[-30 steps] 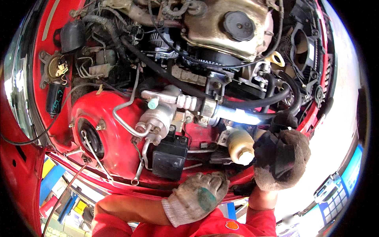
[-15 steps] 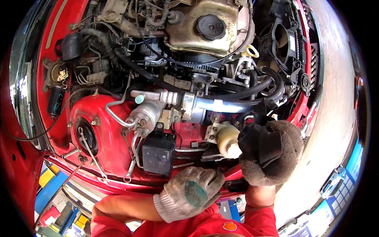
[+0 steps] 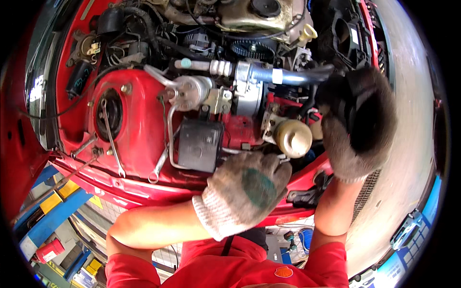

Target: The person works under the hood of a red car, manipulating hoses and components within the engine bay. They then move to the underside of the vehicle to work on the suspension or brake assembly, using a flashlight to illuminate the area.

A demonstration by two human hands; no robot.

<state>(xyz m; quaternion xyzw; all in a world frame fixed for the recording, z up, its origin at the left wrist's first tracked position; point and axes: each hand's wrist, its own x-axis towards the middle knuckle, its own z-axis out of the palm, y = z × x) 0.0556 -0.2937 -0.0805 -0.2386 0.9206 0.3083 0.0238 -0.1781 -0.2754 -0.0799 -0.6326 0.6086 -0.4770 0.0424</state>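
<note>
My right hand (image 3: pixel 357 144), in a dirty grey glove, is closed around a black tubular piece (image 3: pixel 366 122) with a wide dark opening. It is raised over the front right of the engine bay. My left hand (image 3: pixel 247 189), in a knit glove with a green patch, reaches over the red fender edge. Its fingers are curled together beside a small pale piece (image 3: pixel 284 157), just below the yellowed reservoir (image 3: pixel 294 138). What the fingertips grip, if anything, is hidden. A black box (image 3: pixel 199 146) lies next to my left hand.
A combination wrench (image 3: pixel 114 144) lies across the red strut tower (image 3: pixel 139 110), with another wrench (image 3: pixel 161 165) nearby. A shiny metal pipe (image 3: pixel 288 76) crosses above the reservoir. The engine (image 3: pixel 249 21) is at the top, and the radiator fan (image 3: pixel 343 36) at upper right.
The view has shifted, bringing the engine bay higher. My right hand has moved up and right with the black piece. My left hand has come up close to the reservoir.
</note>
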